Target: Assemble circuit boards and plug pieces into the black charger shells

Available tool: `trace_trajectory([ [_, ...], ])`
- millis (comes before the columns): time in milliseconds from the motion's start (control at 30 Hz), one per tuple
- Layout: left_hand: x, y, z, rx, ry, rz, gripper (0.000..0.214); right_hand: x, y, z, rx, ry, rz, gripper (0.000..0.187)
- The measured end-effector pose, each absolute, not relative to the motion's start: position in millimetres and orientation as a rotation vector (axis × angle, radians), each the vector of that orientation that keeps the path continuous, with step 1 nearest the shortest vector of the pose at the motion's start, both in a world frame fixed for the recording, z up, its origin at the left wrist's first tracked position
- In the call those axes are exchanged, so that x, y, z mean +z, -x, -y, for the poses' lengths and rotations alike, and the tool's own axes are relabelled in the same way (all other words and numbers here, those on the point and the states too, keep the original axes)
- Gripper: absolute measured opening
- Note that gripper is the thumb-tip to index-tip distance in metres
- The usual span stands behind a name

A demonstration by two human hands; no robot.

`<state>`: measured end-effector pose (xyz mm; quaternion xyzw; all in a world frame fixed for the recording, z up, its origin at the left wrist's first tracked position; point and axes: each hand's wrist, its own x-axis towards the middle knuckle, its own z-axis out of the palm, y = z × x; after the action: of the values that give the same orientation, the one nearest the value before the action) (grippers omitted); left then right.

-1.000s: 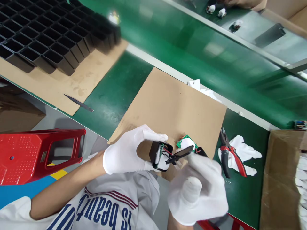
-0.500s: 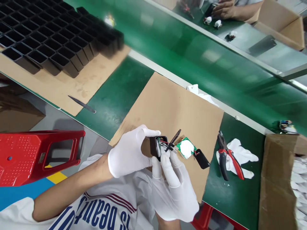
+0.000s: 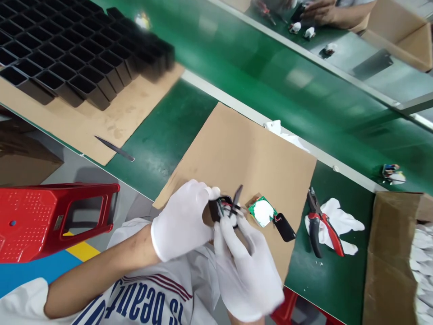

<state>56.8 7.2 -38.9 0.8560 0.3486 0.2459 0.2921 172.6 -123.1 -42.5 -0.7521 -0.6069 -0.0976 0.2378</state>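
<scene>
Both of my hands wear white gloves and meet over the near edge of a brown cardboard sheet [image 3: 243,149]. My left hand [image 3: 181,221] is closed round a small black housing [image 3: 216,210] with red and green wires showing inside. My right hand [image 3: 246,266] pinches black tweezers [image 3: 237,198] whose tips reach into the housing. A green circuit board with a white disc [image 3: 263,211] and a small black part [image 3: 284,227] lie on the cardboard just right of my hands, joined to the housing by thin wires.
Red-handled pliers [image 3: 318,225] rest on a white glove [image 3: 340,221] at the right, beside a cardboard box [image 3: 389,253]. A black cell tray [image 3: 74,49] and a metal pick [image 3: 115,148] lie at upper left. A red stool [image 3: 50,216] stands below. Another person's hands [image 3: 321,11] work beyond the conveyor belt [image 3: 287,85].
My right hand drew in close to the left hand and turned the tweezers from lying flat to upright, tips in the housing. The circuit board now lies on the cardboard.
</scene>
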Motion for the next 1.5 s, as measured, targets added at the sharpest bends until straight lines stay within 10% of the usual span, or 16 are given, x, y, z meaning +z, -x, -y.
trace_trajectory([
  [300, -57.7, -59.9, -4.7, 0.779, -2.338, -0.911, 0.020, -54.9, -166.7, 115.8, -0.176, 2.000, 1.207, 0.059],
  [833, -52.6, -56.8, -6.8, 0.792, -2.302, -0.917, 0.028, -26.3, -191.2, 101.7, 0.433, 1.797, 0.996, 0.007],
  [1000, -47.8, -57.7, -9.3, 0.755, -2.302, -0.887, 0.032, -21.3, -202.1, 94.0, 0.731, 1.773, 0.851, 0.024],
  [1500, -45.9, -56.9, -10.8, 0.723, -2.286, -0.874, 0.024, -31.7, -190.7, 105.9, 0.324, 1.765, 1.081, 0.013],
])
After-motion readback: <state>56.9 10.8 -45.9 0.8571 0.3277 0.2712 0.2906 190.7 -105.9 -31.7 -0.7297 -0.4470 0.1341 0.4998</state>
